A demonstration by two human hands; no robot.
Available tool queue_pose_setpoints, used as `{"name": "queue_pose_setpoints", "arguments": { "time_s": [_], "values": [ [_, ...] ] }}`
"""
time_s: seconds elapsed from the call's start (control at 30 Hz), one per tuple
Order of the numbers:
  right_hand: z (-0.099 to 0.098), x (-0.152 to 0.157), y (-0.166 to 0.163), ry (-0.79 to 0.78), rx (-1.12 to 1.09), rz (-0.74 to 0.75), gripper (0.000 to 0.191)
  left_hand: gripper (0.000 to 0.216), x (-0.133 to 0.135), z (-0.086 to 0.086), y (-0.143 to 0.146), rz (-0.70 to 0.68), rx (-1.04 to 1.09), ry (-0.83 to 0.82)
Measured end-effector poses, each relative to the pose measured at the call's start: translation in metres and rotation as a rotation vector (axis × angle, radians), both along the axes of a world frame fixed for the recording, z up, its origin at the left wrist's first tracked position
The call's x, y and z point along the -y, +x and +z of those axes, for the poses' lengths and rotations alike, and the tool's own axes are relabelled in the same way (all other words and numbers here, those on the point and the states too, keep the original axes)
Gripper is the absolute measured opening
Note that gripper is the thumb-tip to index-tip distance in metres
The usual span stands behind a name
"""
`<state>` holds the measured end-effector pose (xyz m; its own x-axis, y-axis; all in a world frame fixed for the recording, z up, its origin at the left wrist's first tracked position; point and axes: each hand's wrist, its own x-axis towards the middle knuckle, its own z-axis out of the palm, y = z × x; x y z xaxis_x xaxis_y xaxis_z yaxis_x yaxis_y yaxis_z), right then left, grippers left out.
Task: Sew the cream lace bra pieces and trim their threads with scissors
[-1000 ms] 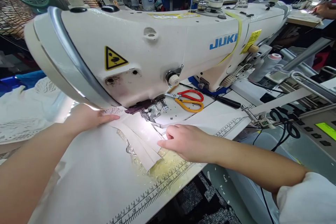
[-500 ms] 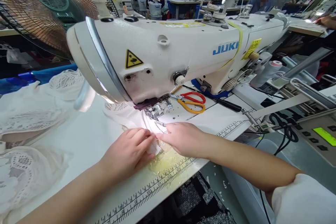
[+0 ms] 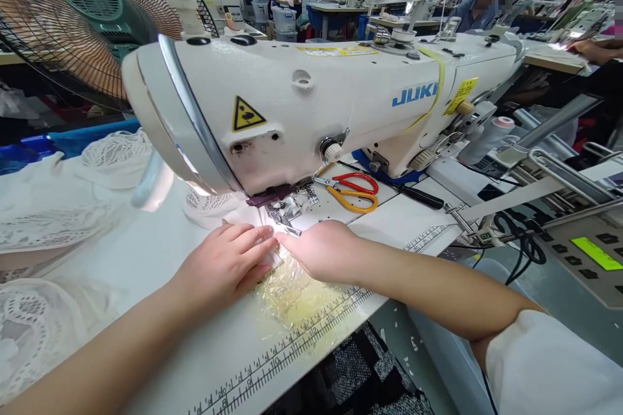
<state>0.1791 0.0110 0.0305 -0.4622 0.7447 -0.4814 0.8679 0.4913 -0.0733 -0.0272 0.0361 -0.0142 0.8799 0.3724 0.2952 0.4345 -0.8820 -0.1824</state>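
My left hand (image 3: 228,262) bends over a piece of white fabric (image 3: 276,259) just in front of the sewing machine's needle area, thumb below and fingers on top, closed on its edge. Close beside it my right hand (image 3: 325,251) pinches the same fabric, its fingertips mostly hidden behind the hand. Both hands almost meet below the metal presser foot and guide (image 3: 287,217). The white JUKI sewing machine (image 3: 292,104) arches above them. Further fabric with a lace-patterned cup (image 3: 207,204) lies behind my left hand.
Red-and-yellow-handled scissors (image 3: 353,191) and a black-handled screwdriver (image 3: 421,196) lie on the machine bed. White lace garments (image 3: 43,318) cover the left side. Clear and yellowish tape (image 3: 296,298) and a printed ruler (image 3: 272,363) mark the front edge. A large fan (image 3: 87,0) stands back left.
Both hands have shifted slightly left and toward the presser foot with the fabric, uncovering more of the tape patch. The view has also moved a little.
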Motion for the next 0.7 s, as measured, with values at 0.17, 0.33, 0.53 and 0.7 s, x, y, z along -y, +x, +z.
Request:
{"name": "queue_pose_setpoints", "arguments": {
  "time_s": [0.17,0.33,0.53,0.7],
  "values": [
    [0.01,-0.002,-0.011,-0.062,0.052,-0.033,0.071,0.041,-0.012,0.003,-0.005,0.027,-0.026,-0.021],
    [0.014,-0.001,-0.017,-0.082,0.07,-0.051,0.081,0.047,-0.023,0.004,-0.009,0.046,-0.035,-0.037],
    [-0.007,0.01,-0.006,0.051,-0.065,-0.051,0.057,0.051,-0.032,0.002,-0.01,0.064,-0.059,0.045],
    [-0.037,0.022,0.009,0.28,-0.23,-0.001,0.042,0.053,-0.034,-0.004,-0.009,0.092,-0.065,0.107]
  ]
}}
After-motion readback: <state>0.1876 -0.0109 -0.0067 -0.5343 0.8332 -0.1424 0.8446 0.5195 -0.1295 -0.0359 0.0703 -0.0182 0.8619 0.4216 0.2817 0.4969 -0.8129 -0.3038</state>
